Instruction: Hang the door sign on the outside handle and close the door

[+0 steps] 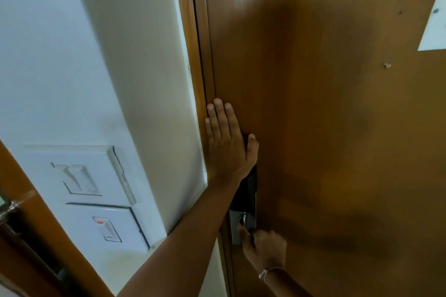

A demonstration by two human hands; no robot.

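A glossy brown wooden door (pixel 325 108) fills the right of the head view, its left edge sitting against the brown frame (pixel 196 38). My left hand (pixel 226 142) lies flat on the door near that edge, fingers together and pointing up. Below it is a dark lock plate (pixel 246 195) with a metal section. My right hand (pixel 263 246) is closed around the inner handle or latch at that plate; the handle itself is mostly hidden by the fingers. No door sign shows on this side.
A white wall (pixel 135 79) stands left of the frame, with a white switch panel (pixel 79 181) and a second switch (pixel 108 229) below. Another brown door with a metal handle (pixel 9 210) is at the far left. A white paper (pixel 434 21) is pinned to the door's upper right.
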